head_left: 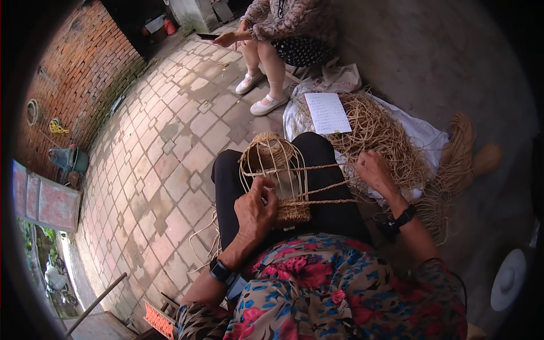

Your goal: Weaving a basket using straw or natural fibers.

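Note:
A half-woven basket (pixel 273 148) of tan straw cord, with bare bent ribs between its woven ends, lies across my dark-trousered lap. My left hand (pixel 256 208) is closed at its left side, thumb and fingers pinched against the frame; the fingertips are partly hidden. Several lengths of twisted straw cord (pixel 326 202) stretch from the basket toward the right. Out beside my right knee, my right hand (pixel 374 170) is closed like a fist, with the upper cord drawn taut to it. The cord's end inside that hand cannot be seen.
Right of my knees, a heap of loose straw cord (pixel 385 127) covers a white sheet (pixel 422 122), with a written paper (pixel 327 113) on top. A seated person (pixel 289 34) holds a dark flat device ahead. A brick wall (pixel 85 51) rises left beyond the paving (pixel 164 153).

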Tool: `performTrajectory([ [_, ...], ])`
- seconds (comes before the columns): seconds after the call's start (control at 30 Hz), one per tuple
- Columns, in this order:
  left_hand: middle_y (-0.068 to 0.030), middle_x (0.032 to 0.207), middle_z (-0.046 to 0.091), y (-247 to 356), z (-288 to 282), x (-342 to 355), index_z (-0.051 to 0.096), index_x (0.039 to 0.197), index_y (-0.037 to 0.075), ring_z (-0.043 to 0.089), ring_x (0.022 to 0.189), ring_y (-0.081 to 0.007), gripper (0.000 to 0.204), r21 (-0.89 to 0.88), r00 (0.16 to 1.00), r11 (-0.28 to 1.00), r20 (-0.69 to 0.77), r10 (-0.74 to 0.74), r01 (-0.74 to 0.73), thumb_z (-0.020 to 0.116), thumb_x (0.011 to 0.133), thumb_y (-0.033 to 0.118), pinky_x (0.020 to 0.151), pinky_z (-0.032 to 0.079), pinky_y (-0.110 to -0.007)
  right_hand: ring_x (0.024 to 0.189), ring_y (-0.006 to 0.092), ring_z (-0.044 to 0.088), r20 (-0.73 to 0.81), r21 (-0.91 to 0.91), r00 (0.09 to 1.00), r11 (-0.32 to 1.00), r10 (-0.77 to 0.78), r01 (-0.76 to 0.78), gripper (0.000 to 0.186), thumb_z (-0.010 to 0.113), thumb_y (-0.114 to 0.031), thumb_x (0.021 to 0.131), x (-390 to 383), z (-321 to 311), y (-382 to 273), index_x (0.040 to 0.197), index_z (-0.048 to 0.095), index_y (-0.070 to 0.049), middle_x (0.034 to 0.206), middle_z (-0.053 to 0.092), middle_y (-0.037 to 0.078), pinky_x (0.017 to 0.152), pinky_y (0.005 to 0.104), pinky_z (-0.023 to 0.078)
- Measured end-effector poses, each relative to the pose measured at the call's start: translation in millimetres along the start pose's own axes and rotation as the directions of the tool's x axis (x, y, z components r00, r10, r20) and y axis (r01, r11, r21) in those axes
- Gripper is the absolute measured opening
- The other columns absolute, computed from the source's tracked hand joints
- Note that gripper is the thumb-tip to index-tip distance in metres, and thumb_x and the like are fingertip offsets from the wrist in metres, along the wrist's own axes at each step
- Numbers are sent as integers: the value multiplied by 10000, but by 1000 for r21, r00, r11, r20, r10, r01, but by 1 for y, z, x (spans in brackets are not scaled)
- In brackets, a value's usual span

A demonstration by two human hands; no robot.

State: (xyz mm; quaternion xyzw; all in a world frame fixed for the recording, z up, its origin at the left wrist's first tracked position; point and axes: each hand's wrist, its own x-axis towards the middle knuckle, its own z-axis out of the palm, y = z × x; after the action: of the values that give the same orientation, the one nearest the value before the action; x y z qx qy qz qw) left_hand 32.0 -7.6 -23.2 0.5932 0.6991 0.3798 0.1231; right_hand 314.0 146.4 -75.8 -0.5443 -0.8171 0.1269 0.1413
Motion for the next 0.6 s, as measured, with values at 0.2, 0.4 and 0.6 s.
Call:
performTrajectory([
  [0.2, -96, 616, 601, -2, -1, 2, 536, 929, 93, 626, 572, -301, 120, -1, 999, 1000, 35, 2, -2, 579, 818, 84, 535, 474, -394, 929, 271, 521, -232, 22, 875, 897, -424, 441, 241, 631, -272, 865, 20, 2, -100, 933, 600, -43, 958, 554, 98, 886, 395, 363],
  [0.4, -96, 615, 587, 1, -4, 1, 534, 927, 85, 620, 567, -272, 117, -23, 1000, 1000, 25, 9, -9, 577, 820, 69, 545, 470, -366, 866, 287, 546, 57, 81, 852, 853, -520, 515, 151, 618, -170, 849, 2, 5, 38, 861, 623, -19, 925, 563, 103, 782, 395, 460],
  [0.6, -103, 629, 579, 1, -3, 2, 531, 929, 72, 621, 579, -250, 120, -16, 999, 1000, 49, 4, -3, 572, 818, 50, 561, 470, -340, 987, 278, 519, -146, -33, 976, 987, -163, 160, 360, 658, -314, 827, 11, 0, 4, 1081, 609, -64, 1005, 568, 114, 887, 429, 386],
])
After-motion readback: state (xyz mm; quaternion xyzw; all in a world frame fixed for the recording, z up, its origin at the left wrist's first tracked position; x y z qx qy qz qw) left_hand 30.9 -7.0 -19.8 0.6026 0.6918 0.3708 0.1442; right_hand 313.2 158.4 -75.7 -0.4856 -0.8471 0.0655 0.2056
